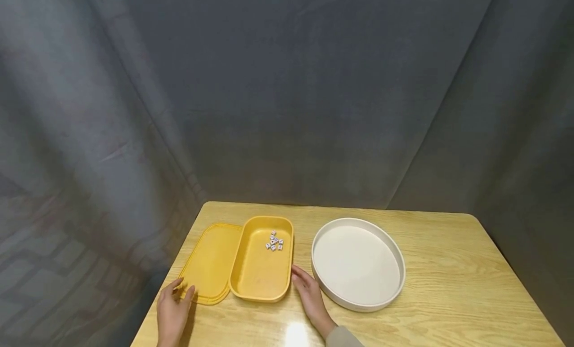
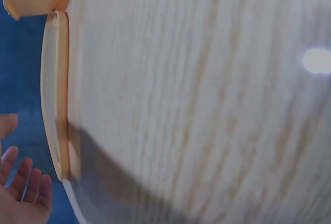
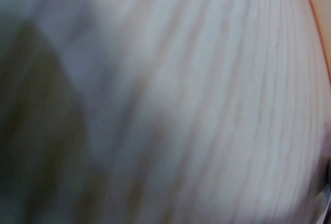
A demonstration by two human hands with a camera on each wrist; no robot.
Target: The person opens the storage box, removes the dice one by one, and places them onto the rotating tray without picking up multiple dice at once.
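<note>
Fingers (image 1: 179, 287) of left hand (image 1: 172, 309) relaxed, slightly spread, tips at near corner of yellow lid (image 1: 211, 262), holding nothing; left wrist view shows same fingers (image 2: 26, 182) loose beside lid edge (image 2: 54, 94). Right hand (image 1: 309, 297) flat on table (image 1: 448, 287), fingers straight and together, just beside yellow box (image 1: 260, 272), between it and white tray (image 1: 358, 299). Dice (image 1: 274, 242) clustered at box's far end. Lid lies touching box's left side. Right wrist view only blurred wood.
</note>
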